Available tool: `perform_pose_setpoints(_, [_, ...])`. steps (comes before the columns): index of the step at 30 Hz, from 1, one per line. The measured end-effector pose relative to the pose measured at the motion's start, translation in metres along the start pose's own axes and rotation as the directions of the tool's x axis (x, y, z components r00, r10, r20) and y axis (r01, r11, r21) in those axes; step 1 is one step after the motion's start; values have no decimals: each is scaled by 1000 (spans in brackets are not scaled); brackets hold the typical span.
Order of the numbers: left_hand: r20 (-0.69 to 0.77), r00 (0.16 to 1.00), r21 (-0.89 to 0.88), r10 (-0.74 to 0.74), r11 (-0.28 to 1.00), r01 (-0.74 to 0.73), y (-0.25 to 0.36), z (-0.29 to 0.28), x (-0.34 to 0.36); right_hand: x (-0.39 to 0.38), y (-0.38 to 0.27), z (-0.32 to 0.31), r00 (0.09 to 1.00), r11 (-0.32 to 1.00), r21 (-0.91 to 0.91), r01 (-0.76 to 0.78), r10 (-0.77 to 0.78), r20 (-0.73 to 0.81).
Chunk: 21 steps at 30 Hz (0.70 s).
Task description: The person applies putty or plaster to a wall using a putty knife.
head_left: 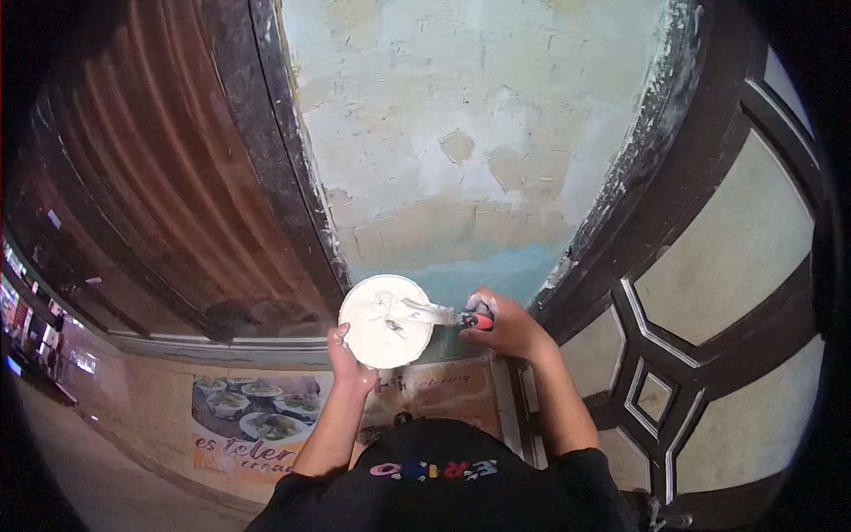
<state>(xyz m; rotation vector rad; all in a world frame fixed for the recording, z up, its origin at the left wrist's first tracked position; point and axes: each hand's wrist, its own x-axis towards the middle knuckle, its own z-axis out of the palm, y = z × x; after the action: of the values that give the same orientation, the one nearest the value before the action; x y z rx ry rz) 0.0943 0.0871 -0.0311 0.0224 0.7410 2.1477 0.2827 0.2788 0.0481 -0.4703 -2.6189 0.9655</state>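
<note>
A round white tub [388, 365] rests in my left hand [351, 359], whose thumb and fingers curve around its side. Thick white paste [365, 317], like wall putty, fills the tub and shows swirl marks on top. My right hand [507, 328] is closed around the red and black handle of a putty knife [434, 314]. The knife's blade, coated with paste, reaches left over the rim to the paste's surface. White smears mark the fingers of my right hand. The tub's underside is hidden.
Ahead rises a wall panel [425, 168] with patchy white, tan and blue-green coating. Dark frame posts [275, 115] with white smears flank it. A brown curtain [151, 160] hangs behind glass at left; a dark panelled door [709, 257] stands at right. Food posters [257, 412] hang low.
</note>
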Motion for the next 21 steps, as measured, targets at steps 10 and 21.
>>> perform_pose_setpoints(10, [-30, 1000, 2, -3, 1000, 3, -5, 1, 9, -23, 78, 42, 965, 861, 443, -251, 257, 46])
perform_pose_setpoints(21, [-39, 998, -38, 39, 998, -41, -18, -11, 23, -76, 167, 84, 795, 216, 769, -602, 258, 550])
